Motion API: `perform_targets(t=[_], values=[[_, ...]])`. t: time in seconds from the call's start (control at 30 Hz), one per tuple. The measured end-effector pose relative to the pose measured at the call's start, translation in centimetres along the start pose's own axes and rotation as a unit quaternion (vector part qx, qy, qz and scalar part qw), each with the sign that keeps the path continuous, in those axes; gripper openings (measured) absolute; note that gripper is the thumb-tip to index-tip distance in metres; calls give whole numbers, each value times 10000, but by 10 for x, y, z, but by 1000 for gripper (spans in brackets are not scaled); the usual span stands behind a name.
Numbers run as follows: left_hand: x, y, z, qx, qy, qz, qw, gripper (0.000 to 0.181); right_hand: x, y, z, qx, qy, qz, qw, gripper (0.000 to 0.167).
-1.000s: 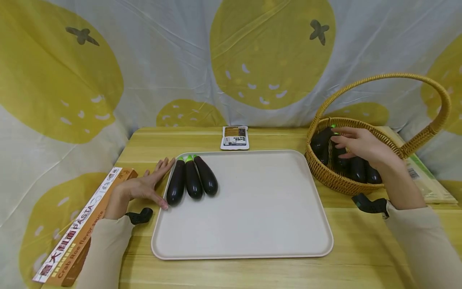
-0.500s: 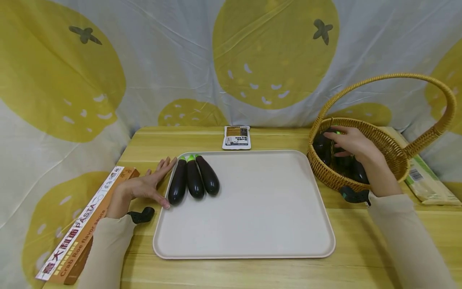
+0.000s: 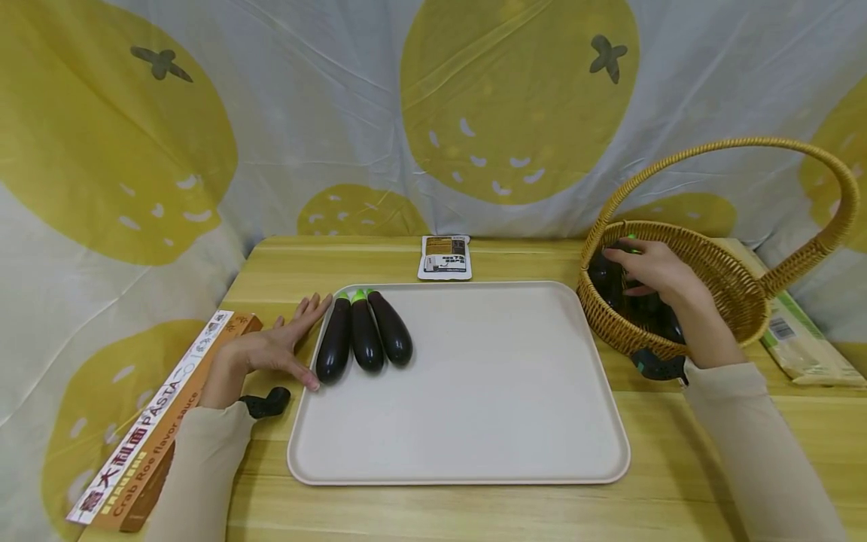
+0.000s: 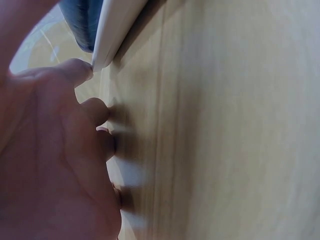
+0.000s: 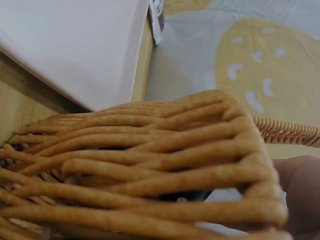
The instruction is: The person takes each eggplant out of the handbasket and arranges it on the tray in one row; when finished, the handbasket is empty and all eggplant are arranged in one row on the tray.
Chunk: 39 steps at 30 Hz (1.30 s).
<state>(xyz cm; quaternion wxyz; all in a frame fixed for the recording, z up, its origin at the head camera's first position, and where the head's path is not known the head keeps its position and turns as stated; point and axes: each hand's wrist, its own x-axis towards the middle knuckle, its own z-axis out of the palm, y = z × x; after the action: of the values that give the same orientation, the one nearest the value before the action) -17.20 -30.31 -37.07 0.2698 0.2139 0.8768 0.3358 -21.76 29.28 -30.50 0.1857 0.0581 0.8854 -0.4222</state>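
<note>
The fingers [image 3: 623, 261] of the right hand [image 3: 662, 275] are bent down inside the wicker basket [image 3: 612, 330] at the right of the frame, over a dark eggplant [image 3: 601, 272] with a bit of green stem showing just behind them. Whether they have gripped it cannot be told: the hand hides the contact in the head view, and woven cane fills most of the right wrist view. Compared with a second ago, this hand has moved leftward and further down into the basket, with its forearm swung toward the middle of the frame. The work therefore seems to have gone from reaching toward picking an eggplant from the basket's left part, though none is lifted clear.

The left hand [image 3: 278, 352], left of center, has barely changed: its fingers are spread and grasp nothing, with one fingertip against the rim of the white tray [image 3: 494, 391]. It appears to be only steadying that edge.

Three eggplants [image 3: 366, 342] lie side by side in the tray's upper left corner, stems toward the top of the frame, just as before, so the count there has not grown.

Farther out on the counter [image 3: 433, 516] are a pasta box [image 3: 159, 421] at lower left, a sachet [image 3: 445, 260] at upper center and a barcoded bag [image 3: 802, 348] at far right.
</note>
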Motion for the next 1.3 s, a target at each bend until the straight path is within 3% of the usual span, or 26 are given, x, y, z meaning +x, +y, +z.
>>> perform_targets(t=[0.3, 0.77, 1.3], values=[[0, 0, 0, -6, -5, 11, 10000, 145, 7, 2, 8, -200, -51, -54, 9998, 83], [1, 2, -1, -29, -62, -28, 10000, 145, -1, 3, 4, 577, -108, 169, 9981, 74], [0, -1, 0, 83, 23, 2, 10000, 145, -9, 17, -6, 597, -433, 6, 9973, 66]])
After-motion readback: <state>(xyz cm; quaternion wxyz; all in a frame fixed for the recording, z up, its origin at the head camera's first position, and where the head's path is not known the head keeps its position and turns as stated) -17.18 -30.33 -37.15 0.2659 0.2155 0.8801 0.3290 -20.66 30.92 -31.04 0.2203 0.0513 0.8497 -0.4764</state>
